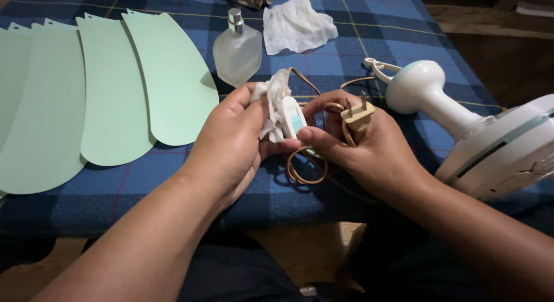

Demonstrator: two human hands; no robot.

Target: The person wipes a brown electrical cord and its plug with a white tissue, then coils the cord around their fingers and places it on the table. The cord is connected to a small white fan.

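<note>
while the left hand [234, 137] presses a crumpled white wipe [272, 103] against a small white inline switch [292, 118] with a teal button, the right hand [363, 149] is closed around the tan cord [304, 169] and pinches the switch's lower end with thumb and forefinger, the two-pin plug [358, 114] sticking up above its knuckles. so both hands are grasping, neither loose, and the switch sits between them just above the blue plaid cloth on the table [369, 30]. judging by how things lie, the cleaning looks well under way: four pale green fan blades [115, 88] are laid out side by side to the left, detached and looking clean, though i can't tell if they have been wiped. a frosted spray bottle [238, 48] stands just behind the hands, and another crumpled wipe [297, 25] lies near it. the white fan motor housing [496, 146] rests at the right, and whether it has been wiped is not clear. putting it together is, i'd say, not yet done.
</note>
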